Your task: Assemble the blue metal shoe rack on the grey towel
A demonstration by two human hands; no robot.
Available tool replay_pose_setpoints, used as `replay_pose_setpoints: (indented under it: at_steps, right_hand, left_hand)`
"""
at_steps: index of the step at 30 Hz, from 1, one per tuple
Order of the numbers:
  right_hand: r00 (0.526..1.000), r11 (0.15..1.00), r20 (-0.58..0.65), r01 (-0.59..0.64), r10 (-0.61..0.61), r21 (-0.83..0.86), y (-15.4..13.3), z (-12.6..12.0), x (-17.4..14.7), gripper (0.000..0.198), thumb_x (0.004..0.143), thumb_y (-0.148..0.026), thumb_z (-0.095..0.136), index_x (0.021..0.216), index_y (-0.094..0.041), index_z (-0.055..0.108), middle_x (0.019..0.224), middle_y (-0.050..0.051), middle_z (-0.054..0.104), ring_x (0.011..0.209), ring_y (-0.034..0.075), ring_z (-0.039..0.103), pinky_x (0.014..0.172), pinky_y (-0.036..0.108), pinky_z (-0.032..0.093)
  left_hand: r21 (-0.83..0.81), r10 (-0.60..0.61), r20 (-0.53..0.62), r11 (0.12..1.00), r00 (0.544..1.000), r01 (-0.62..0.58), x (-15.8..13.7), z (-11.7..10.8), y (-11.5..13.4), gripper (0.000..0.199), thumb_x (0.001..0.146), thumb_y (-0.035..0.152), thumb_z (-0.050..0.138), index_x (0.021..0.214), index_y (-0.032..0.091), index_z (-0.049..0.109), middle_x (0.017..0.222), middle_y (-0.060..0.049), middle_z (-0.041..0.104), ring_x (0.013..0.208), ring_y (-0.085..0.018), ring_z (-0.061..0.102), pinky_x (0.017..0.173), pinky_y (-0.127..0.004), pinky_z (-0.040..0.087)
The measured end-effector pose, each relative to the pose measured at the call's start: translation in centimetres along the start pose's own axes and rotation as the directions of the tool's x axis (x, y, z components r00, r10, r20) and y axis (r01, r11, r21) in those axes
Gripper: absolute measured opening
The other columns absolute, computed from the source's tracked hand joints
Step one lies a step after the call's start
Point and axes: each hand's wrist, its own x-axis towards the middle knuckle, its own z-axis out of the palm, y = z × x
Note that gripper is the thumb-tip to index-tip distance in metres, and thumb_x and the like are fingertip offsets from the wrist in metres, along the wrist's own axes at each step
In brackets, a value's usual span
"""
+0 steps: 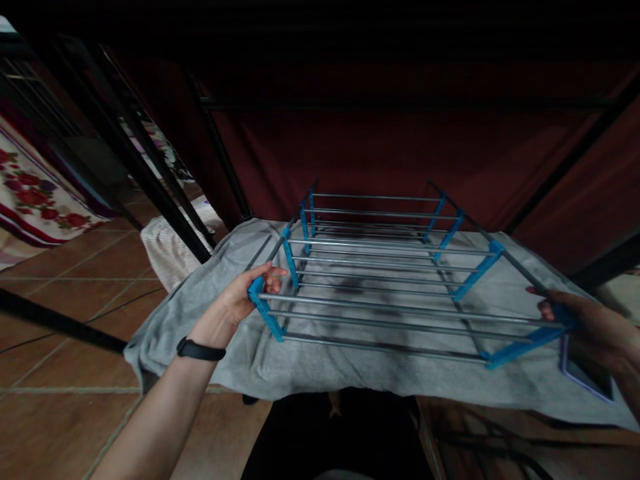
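Note:
A rack [380, 309] of grey metal tubes and blue plastic brackets lies on a grey cloth, resembling a shoe rack. At its near left corner, my left hand [253, 287] is closed around the side tube beside a blue bracket [273, 319]. A dark band circles that wrist. My right hand [575, 310] grips the near right corner, where another blue bracket [525, 343] joins the tubes; part of this hand is dark and blurred. Just beneath the right hand lies a phone-like flat thing [590, 370] with a purple edge.
The grey cloth [320, 380] covers a low surface inside a black metal frame [145, 180]. A dark red curtain [350, 147] hangs behind the rack. Tiled floor [70, 320] shows on the left, with a thin cable [120, 305] and a flowered blanket [40, 193].

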Motion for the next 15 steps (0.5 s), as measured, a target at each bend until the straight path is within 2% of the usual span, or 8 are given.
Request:
replay_pose_setpoints:
  at_steps: [5, 9, 15]
  right_hand:
    - [0.999, 0.999, -0.038, 0.002, -0.001, 0.037, 0.7, -0.5, 1.1, 0.019, 0.073, -0.018, 0.064, 0.086, -0.019, 0.079, 0.062, 0.003, 0.045, 0.045, 0.008, 0.046, 0.038, 0.013, 0.043]
    - [0.996, 0.999, -0.091, 0.016, -0.012, 0.041, 1.0, -0.3, 1.0, 0.018, 0.073, -0.021, 0.065, 0.085, -0.021, 0.079, 0.062, 0.003, 0.042, 0.044, 0.007, 0.043, 0.035, 0.015, 0.039]
    - [0.984, 0.999, -0.173, 0.047, -0.046, 0.004, 1.4, 0.1, 0.8, 0.016, 0.075, -0.026, 0.063, 0.079, -0.022, 0.078, 0.059, 0.003, 0.04, 0.042, 0.009, 0.039, 0.031, 0.017, 0.035]
  left_hand:
    - [-0.003, -0.089, 0.007, 0.996, 0.996, 0.089, -0.3, 0.7, 0.3, 0.03, 0.092, 0.024, 0.052, 0.086, 0.003, 0.073, 0.058, -0.008, 0.06, 0.052, -0.014, 0.056, 0.05, -0.021, 0.049]
    - [0.032, -0.171, 0.026, 0.985, 0.985, 0.17, -0.4, 0.8, 0.2, 0.044, 0.096, 0.038, 0.045, 0.086, 0.006, 0.073, 0.056, -0.007, 0.056, 0.051, -0.015, 0.054, 0.045, -0.021, 0.045]
    - [0.09, -0.157, -0.047, 0.983, 0.987, 0.16, -0.5, 0.9, -0.5, 0.051, 0.093, 0.051, 0.047, 0.082, 0.008, 0.072, 0.057, -0.008, 0.057, 0.051, -0.014, 0.052, 0.047, -0.022, 0.044]
